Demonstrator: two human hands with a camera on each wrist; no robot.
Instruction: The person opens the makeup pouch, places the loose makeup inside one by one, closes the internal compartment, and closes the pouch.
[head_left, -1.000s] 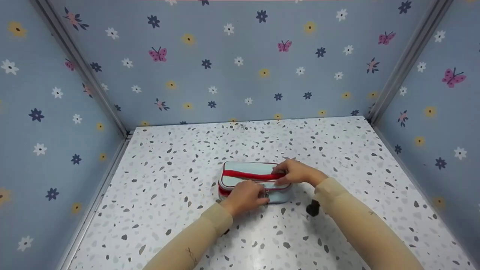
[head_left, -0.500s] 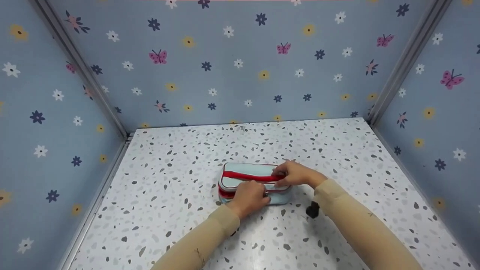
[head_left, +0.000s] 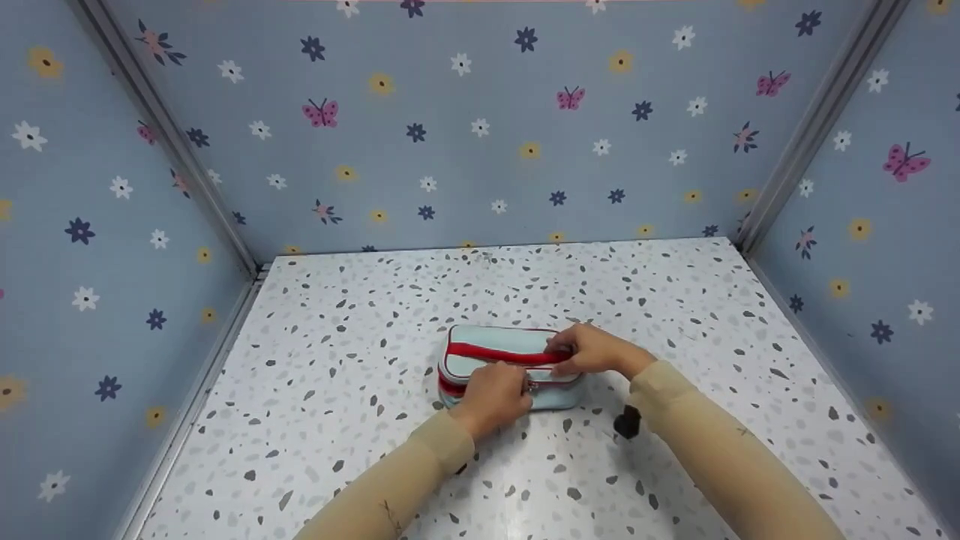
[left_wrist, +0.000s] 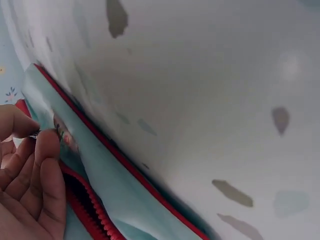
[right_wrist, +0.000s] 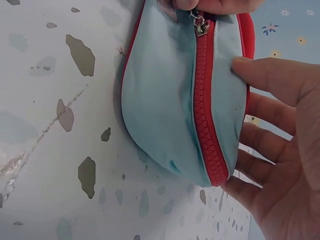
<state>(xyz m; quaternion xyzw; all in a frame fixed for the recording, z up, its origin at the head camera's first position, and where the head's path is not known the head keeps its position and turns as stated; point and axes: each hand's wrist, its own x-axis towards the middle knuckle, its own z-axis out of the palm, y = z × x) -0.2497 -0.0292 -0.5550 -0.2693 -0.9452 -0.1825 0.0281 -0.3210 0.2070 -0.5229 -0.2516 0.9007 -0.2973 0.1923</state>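
Note:
A light blue zip pouch (head_left: 469, 335) with red trim and a red strap (head_left: 480, 351) lies on the speckled tabletop. At its front, my left hand (head_left: 491, 397) pinches the metal zipper pull (right_wrist: 200, 24) between thumb and finger. Left of the pull, the red zipper teeth (left_wrist: 97, 210) stand parted with a dark gap; to its right they are joined. My right hand (head_left: 596, 351) holds the pouch's right end, thumb on the upper front edge and fingers spread behind. The pouch's inside is hidden.
White tabletop (head_left: 345, 315) with grey flecks surrounds the pouch. Blue panels (head_left: 450, 97) printed with flowers and butterflies close off the back and both sides, with metal posts (head_left: 161, 142) at the corners. A small black object (head_left: 627, 421) shows below the right cuff.
My left hand has shifted slightly right along the pouch front, then slightly back left, its fingers drawing closer together at the zipper pull. My right hand and the pouch stay nearly still.

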